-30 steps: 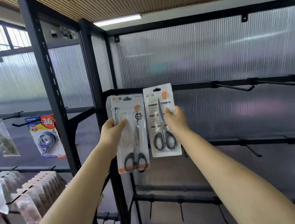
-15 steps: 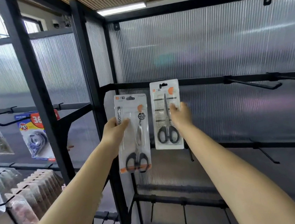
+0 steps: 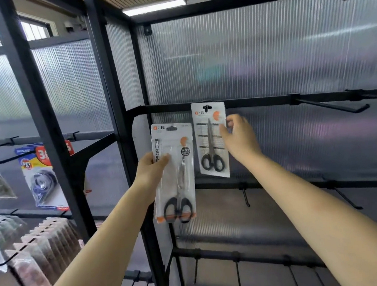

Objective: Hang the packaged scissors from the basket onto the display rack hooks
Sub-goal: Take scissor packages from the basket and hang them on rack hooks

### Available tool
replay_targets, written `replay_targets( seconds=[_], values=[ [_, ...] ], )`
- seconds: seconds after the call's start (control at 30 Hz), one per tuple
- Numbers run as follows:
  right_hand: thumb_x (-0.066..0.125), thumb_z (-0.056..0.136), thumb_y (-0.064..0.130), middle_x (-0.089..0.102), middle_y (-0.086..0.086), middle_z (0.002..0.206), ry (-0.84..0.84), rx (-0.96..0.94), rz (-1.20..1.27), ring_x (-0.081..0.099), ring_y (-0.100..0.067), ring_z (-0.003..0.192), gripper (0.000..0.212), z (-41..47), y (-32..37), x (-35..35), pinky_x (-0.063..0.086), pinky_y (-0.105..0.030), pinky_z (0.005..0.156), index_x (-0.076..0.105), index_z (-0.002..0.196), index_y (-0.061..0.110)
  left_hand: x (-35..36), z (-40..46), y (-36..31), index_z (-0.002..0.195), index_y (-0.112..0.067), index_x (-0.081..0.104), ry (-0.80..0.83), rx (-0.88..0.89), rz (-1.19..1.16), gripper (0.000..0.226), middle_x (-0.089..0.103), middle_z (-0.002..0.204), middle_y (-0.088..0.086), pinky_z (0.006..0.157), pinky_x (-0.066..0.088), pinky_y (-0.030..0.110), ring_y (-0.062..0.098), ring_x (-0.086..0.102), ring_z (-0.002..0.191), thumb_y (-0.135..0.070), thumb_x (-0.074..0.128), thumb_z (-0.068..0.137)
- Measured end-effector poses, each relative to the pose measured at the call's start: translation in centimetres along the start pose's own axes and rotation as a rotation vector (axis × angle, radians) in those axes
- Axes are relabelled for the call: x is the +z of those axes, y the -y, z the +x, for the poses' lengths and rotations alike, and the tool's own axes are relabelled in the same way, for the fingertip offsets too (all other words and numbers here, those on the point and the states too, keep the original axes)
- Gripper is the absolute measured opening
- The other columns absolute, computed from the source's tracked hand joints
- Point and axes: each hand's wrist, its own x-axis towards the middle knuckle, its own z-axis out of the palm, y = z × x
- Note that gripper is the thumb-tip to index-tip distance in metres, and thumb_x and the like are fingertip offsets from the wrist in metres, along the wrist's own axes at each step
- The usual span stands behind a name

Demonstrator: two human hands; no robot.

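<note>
Hanging just right of the frame's centre, a smaller pack of scissors (image 3: 211,140) was seen flat against the ribbed translucent back panel (image 3: 267,57), its punched hang-hole at the level of the black crossbar (image 3: 256,101) of the display rack; the hook itself was hidden behind the card, so whether the pack was fully seated could not be told. The right hand (image 3: 239,136) was held at the right edge of this pack, its fingers loosely curled and blurred; the fingertips lay at the card's edge, but whether the card was being pinched or only touched could not be told. A larger pack of scissors (image 3: 174,173) was gripped by the left hand (image 3: 150,171) at centre frame, the thumb laid across the front of its left edge and the fingers hidden behind it. This pack was held upright, lower than the hung one and just to its left, in front of a black upright post (image 3: 116,104). Empty black hooks (image 3: 330,106) were seen projecting from the same crossbar at the right of the frame, and more hooks on the lower bars below. At the left of the frame, a blue-and-yellow tape pack (image 3: 44,177) and rows of small clear bags (image 3: 41,246) were hung on a neighbouring rack.
</note>
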Motion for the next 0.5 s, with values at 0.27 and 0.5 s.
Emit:
replay_targets(
  seconds=[0.27, 0.5],
  values=[
    [0.044, 0.099, 0.032, 0.052, -0.007, 0.123, 0.071, -0.417, -0.235, 0.049, -0.022, 0.114, 0.039, -2.4, 3.7, -4.8, 0.038, -0.028, 0.083, 0.049, 0.129, 0.008, 2.8, -3.4, 0.1, 0.097, -0.013, 0.059, 0.105, -0.014, -0.028, 0.007, 0.067, 0.093, 0.005, 0.081, 0.053, 0.038, 0.022, 0.064, 0.084, -0.02, 0.057, 0.095],
    [0.046, 0.099, 0.02, 0.051, -0.009, 0.121, 0.222, -0.373, -0.198, 0.051, -0.022, 0.108, 0.029, -3.9, 5.0, -6.3, 0.041, -0.031, 0.085, 0.054, 0.121, 0.003, 3.9, -5.6, -1.0, 0.104, -0.006, 0.059, 0.173, 0.057, -0.061, 0.015, 0.065, 0.092, 0.007, 0.078, 0.053, 0.037, 0.021, 0.062, 0.081, -0.017, 0.059, 0.093]
  ],
)
